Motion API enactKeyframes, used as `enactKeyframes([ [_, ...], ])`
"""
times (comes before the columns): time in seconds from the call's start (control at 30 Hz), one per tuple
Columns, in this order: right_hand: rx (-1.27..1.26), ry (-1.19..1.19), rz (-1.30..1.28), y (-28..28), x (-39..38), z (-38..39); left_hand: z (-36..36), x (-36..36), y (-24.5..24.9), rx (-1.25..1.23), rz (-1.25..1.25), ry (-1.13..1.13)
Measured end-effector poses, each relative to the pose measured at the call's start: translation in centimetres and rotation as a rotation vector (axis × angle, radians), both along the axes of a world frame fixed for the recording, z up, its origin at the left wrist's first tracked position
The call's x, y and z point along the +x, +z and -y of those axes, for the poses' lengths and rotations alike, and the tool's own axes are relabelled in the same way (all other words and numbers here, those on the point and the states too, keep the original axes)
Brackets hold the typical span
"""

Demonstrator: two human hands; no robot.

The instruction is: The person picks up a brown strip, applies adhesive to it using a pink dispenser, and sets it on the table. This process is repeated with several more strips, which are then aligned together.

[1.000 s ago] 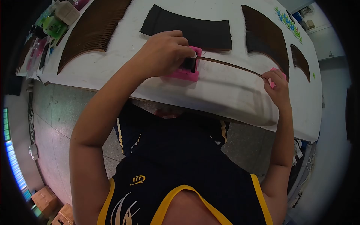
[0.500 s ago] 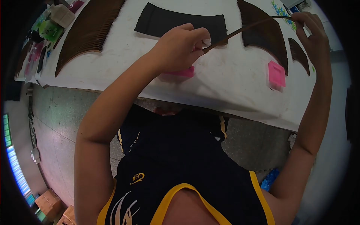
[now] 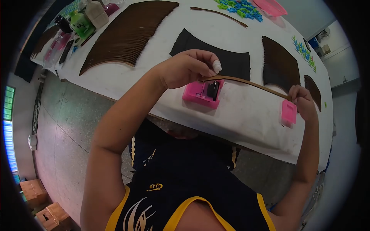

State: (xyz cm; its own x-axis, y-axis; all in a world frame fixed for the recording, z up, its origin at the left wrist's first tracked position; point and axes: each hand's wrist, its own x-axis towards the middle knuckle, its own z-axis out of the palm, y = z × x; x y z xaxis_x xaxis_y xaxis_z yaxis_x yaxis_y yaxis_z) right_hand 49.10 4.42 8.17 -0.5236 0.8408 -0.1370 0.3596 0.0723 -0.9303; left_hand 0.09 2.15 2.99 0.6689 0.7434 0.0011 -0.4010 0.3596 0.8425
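Observation:
A thin, curved brown strip (image 3: 246, 81) with a widened end is stretched between my two hands above the table. My left hand (image 3: 185, 69) pinches its left end, and one fingertip has a white covering. Closed on the other end is my right hand (image 3: 303, 102), beside a small pink block on a clear base (image 3: 288, 111). Just below my left hand stands a pink box (image 3: 198, 101) with a glossy black piece in it. Behind the strip lies a flat black sheet (image 3: 231, 63), partly hidden by my left hand.
Rows of similar brown strips lie at left (image 3: 127, 32), at right (image 3: 281, 63) and at far right (image 3: 313, 92). One single strip (image 3: 221, 16) rests at the back. Blue and green small pieces (image 3: 243, 9), a pink basin (image 3: 271, 7) and a green bottle (image 3: 81, 25) are farther off.
My right hand has come down, and the strip now slopes down to the right instead of up. The view has shifted, showing more of the table's far side and the pink box.

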Motion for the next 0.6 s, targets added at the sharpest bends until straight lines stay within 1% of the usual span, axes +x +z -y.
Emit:
enactKeyframes([
  [0.03,0.010,0.000,-0.004,-1.1,-0.1,0.7,0.2,-0.4,0.1,0.010,-0.004,0.000],
  [0.1,-0.246,-0.017,-0.412,-2.8,-1.2,2.1,0.5,-1.1,0.3,-0.047,0.052,0.011],
  [0.13,-0.237,-0.015,-0.415,-3.2,-2.1,3.1,0.5,-1.6,0.0,-0.038,0.049,0.011],
  [0.2,-0.392,-0.110,-0.835,-3.7,-4.4,5.0,0.2,-2.4,-1.0,-0.069,0.146,0.005],
  [0.23,-0.382,-0.107,-0.838,-3.9,-5.2,5.6,0.1,-2.7,-1.2,-0.060,0.143,0.003],
  [0.3,-0.314,-0.081,-1.043,-4.6,-6.6,6.2,0.0,-3.2,-1.5,-0.093,0.167,0.037],
  [0.33,-0.302,-0.083,-1.047,-5.2,-7.1,6.0,-0.1,-3.4,-1.5,-0.085,0.164,0.029],
  [0.4,-0.169,-0.189,-1.202,-6.9,-8.0,5.6,-0.3,-3.4,-1.6,-0.073,0.188,0.045],
  [0.43,-0.147,-0.205,-1.206,-7.4,-8.6,5.3,-0.6,-3.4,-1.8,-0.067,0.186,0.020],
  [0.5,-0.042,-0.305,-1.202,-7.9,-9.8,4.0,-1.1,-3.4,-2.1,-0.061,0.226,0.054],
  [0.53,-0.021,-0.317,-1.206,-7.9,-10.6,3.5,-1.3,-3.3,-2.0,-0.068,0.245,0.081],
  [0.6,0.024,-0.425,-1.163,-7.7,-12.2,2.2,-2.2,-3.5,-2.2,-0.084,0.272,0.084],
])
